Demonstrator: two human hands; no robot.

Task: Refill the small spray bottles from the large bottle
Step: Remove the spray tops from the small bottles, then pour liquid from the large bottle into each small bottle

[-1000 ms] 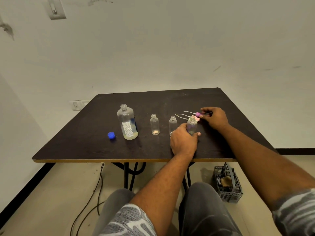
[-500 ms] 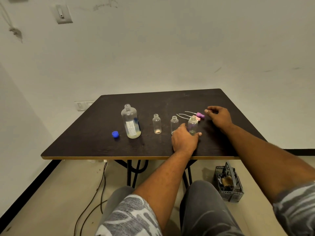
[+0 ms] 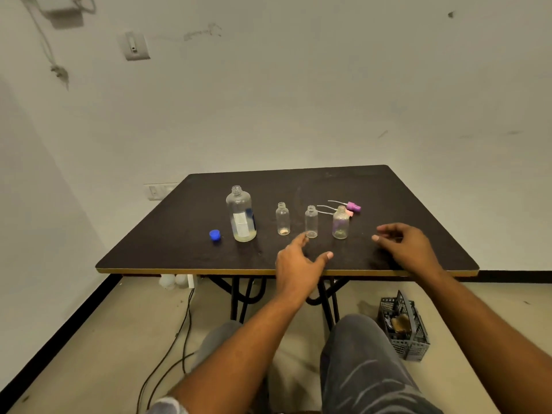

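Observation:
The large clear bottle point(image 3: 241, 218) stands uncapped on the dark table point(image 3: 403, 204), a little liquid at its bottom, its blue cap point(image 3: 214, 235) lying to its left. Three small clear bottles stand open in a row: left point(image 3: 283, 219), middle point(image 3: 311, 221), right point(image 3: 340, 222). Behind the right one lie pink and purple spray tops point(image 3: 353, 207) with dip tubes. My left hand point(image 3: 297, 264) hovers open just in front of the middle bottle, forefinger near its base. My right hand point(image 3: 403, 243) is open, right of the right bottle, holding nothing.
A grey plastic basket point(image 3: 403, 327) sits on the floor under the table's right side. Black cables point(image 3: 179, 330) run along the floor at the left. The table's front edge point(image 3: 209, 271) is close to my knees. A white wall stands behind.
My left hand let go of the right small bottle and drew back toward me. My right hand left the spray tops and moved nearer the front edge.

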